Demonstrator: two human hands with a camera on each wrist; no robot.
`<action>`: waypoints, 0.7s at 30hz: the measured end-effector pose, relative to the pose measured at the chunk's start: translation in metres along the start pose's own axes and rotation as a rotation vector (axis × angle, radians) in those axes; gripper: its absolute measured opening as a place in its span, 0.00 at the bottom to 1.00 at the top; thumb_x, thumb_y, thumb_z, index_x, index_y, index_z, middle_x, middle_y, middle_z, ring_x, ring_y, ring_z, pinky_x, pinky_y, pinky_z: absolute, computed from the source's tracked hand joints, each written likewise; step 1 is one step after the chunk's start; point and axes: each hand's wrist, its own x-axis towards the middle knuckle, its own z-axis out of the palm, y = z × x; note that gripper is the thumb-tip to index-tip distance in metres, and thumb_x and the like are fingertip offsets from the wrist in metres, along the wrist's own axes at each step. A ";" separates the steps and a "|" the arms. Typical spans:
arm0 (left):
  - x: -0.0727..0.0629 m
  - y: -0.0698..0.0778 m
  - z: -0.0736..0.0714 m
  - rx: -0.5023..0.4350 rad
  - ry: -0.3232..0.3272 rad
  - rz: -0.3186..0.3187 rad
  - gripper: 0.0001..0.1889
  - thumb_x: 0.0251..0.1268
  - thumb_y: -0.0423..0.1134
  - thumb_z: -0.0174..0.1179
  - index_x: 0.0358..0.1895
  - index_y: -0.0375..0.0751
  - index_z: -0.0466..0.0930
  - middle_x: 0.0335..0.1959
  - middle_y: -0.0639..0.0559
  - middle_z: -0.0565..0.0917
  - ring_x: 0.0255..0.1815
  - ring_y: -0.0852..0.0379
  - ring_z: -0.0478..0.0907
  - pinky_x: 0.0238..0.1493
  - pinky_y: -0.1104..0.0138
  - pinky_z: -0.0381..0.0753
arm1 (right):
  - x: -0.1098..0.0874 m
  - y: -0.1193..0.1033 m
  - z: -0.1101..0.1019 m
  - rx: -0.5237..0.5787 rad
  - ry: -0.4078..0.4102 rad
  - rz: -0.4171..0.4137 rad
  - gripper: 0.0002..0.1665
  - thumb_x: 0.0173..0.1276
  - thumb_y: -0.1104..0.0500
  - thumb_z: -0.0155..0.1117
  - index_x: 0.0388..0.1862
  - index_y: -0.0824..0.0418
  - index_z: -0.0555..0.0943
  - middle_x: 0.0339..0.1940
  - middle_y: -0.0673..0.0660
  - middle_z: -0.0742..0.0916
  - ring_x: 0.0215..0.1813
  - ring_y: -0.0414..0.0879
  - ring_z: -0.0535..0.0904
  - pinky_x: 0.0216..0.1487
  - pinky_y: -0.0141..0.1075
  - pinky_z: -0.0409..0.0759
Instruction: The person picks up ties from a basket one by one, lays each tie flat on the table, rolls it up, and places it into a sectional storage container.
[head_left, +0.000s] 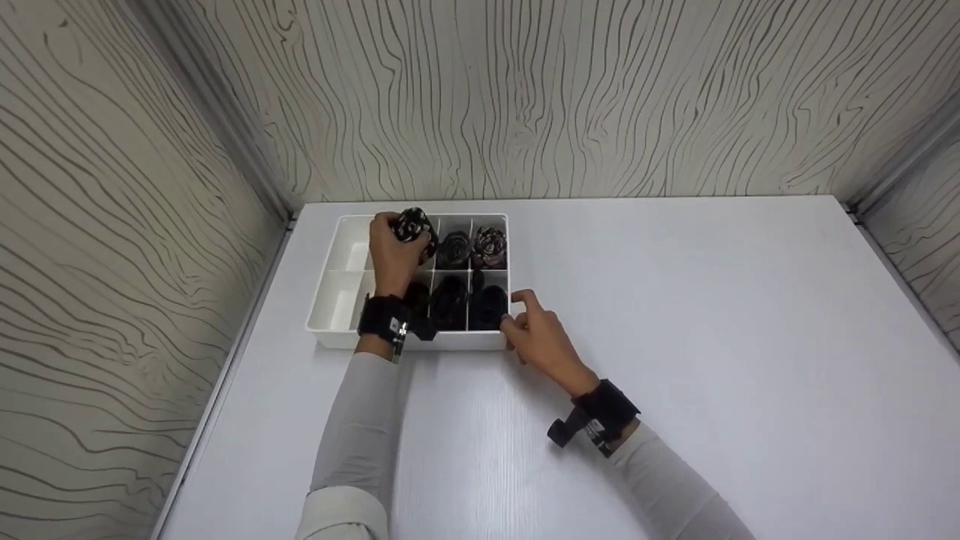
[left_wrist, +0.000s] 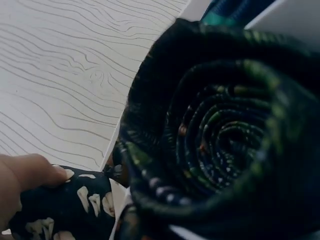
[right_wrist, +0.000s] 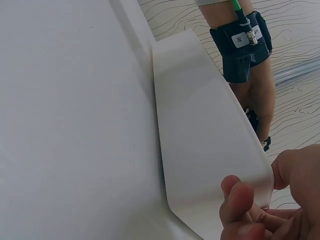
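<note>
In the head view, my left hand [head_left: 396, 255] grips a rolled dark cloth [head_left: 414, 226] with a pale print over the back row of a white divided box [head_left: 322, 300]. The left wrist view shows a finger on this printed cloth [left_wrist: 92, 202], beside a larger dark roll [left_wrist: 230, 135] with green and floral specks. My right hand [head_left: 541, 337] holds the box's front right corner, its fingers bent around the wall [right_wrist: 210, 125]. Two patterned rolls [head_left: 453, 250] sit at the back right, and dark rolls [head_left: 450, 301] fill front compartments; my left wrist partly hides one.
The box stands on a white table [head_left: 675, 315], toward its back left. Wood-patterned panels [head_left: 517, 97] rise behind and at both sides. Bare compartments [head_left: 349, 247] show at the box's left end. Each wrist carries a black camera strap [head_left: 606, 411].
</note>
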 end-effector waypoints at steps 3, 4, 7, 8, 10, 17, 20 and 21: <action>0.001 -0.004 0.003 0.005 0.004 -0.017 0.28 0.64 0.32 0.70 0.64 0.29 0.71 0.63 0.34 0.75 0.69 0.40 0.74 0.71 0.52 0.77 | 0.000 0.000 0.000 0.000 -0.005 0.001 0.28 0.80 0.57 0.56 0.74 0.65 0.68 0.27 0.62 0.89 0.15 0.40 0.74 0.21 0.33 0.69; 0.001 -0.004 0.003 0.010 0.009 -0.020 0.28 0.63 0.32 0.70 0.64 0.29 0.71 0.63 0.34 0.75 0.69 0.40 0.75 0.71 0.52 0.78 | 0.000 0.000 0.000 0.001 -0.007 0.003 0.28 0.81 0.57 0.56 0.74 0.64 0.67 0.26 0.61 0.89 0.16 0.40 0.74 0.21 0.33 0.70; 0.006 -0.012 0.007 0.066 0.061 -0.009 0.27 0.60 0.33 0.72 0.61 0.31 0.74 0.61 0.36 0.80 0.66 0.40 0.78 0.67 0.51 0.79 | 0.000 0.000 0.000 0.006 -0.009 0.008 0.28 0.81 0.56 0.57 0.75 0.64 0.68 0.26 0.59 0.89 0.16 0.40 0.74 0.21 0.33 0.70; 0.006 -0.012 0.008 0.083 0.076 0.000 0.27 0.59 0.33 0.73 0.61 0.32 0.75 0.60 0.36 0.81 0.65 0.40 0.78 0.68 0.51 0.79 | 0.000 0.000 0.000 0.008 -0.008 0.008 0.28 0.81 0.56 0.57 0.75 0.63 0.68 0.25 0.58 0.89 0.16 0.40 0.74 0.21 0.33 0.70; 0.006 -0.012 0.008 0.111 0.099 0.021 0.26 0.58 0.33 0.73 0.59 0.32 0.77 0.58 0.36 0.83 0.64 0.39 0.79 0.67 0.50 0.78 | 0.000 -0.001 0.000 0.012 -0.010 0.007 0.28 0.81 0.56 0.57 0.75 0.64 0.68 0.25 0.58 0.89 0.16 0.40 0.74 0.21 0.33 0.70; 0.009 -0.018 0.015 0.192 0.034 0.060 0.25 0.56 0.31 0.75 0.56 0.33 0.75 0.58 0.37 0.80 0.62 0.35 0.74 0.68 0.47 0.75 | 0.000 0.002 -0.001 0.025 -0.008 0.003 0.28 0.81 0.57 0.57 0.74 0.65 0.68 0.27 0.64 0.89 0.16 0.40 0.74 0.21 0.34 0.69; 0.004 -0.006 0.011 0.275 -0.038 0.020 0.28 0.60 0.33 0.75 0.61 0.35 0.73 0.62 0.38 0.78 0.64 0.35 0.73 0.68 0.46 0.74 | 0.001 0.003 -0.001 0.029 -0.008 0.004 0.28 0.81 0.57 0.57 0.74 0.65 0.68 0.27 0.65 0.88 0.16 0.40 0.74 0.21 0.34 0.69; 0.002 -0.002 0.009 0.307 -0.058 0.011 0.29 0.61 0.34 0.75 0.62 0.35 0.72 0.63 0.38 0.78 0.64 0.35 0.73 0.68 0.46 0.74 | 0.001 0.003 -0.001 0.029 -0.009 0.005 0.28 0.81 0.57 0.57 0.74 0.65 0.68 0.27 0.65 0.88 0.16 0.40 0.74 0.21 0.34 0.69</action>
